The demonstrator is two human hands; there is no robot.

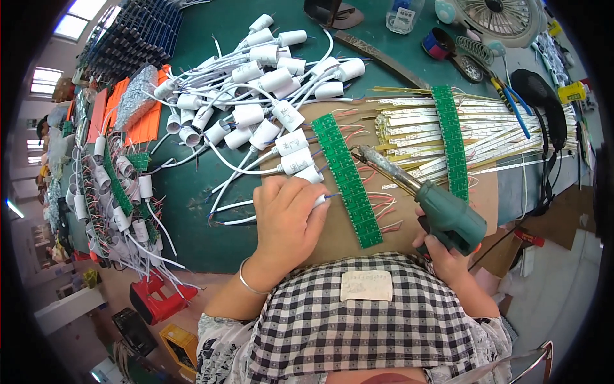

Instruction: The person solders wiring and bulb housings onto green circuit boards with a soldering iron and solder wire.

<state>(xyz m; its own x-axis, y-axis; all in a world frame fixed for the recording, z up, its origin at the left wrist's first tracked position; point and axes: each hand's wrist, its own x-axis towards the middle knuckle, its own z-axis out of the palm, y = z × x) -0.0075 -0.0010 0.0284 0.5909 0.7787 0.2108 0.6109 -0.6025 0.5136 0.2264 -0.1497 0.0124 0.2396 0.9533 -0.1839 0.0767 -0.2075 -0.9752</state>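
My left hand (288, 214) is closed in a pinch on a white cable (319, 201), whose thin blue wire end points at the left edge of a long green circuit board strip (348, 182). Reddish and white wires stick out along the strip's right side. My right hand (443, 253) grips a green soldering gun (451, 217) by its handle. The gun's metal tip reaches to the upper left, over or close beside the strip; contact cannot be made out. White cylindrical lamp sockets (297, 162) with cables lie just beyond my left hand.
Brown cardboard (409, 233) lies under the strip. A second green board strip (451, 144) rests across slim white LED strips (409, 131). Farther back are a fan (495, 16), a bottle (403, 16), a solder spool (439, 42) and pliers (511, 105). Wired sockets (102, 178) crowd the left.
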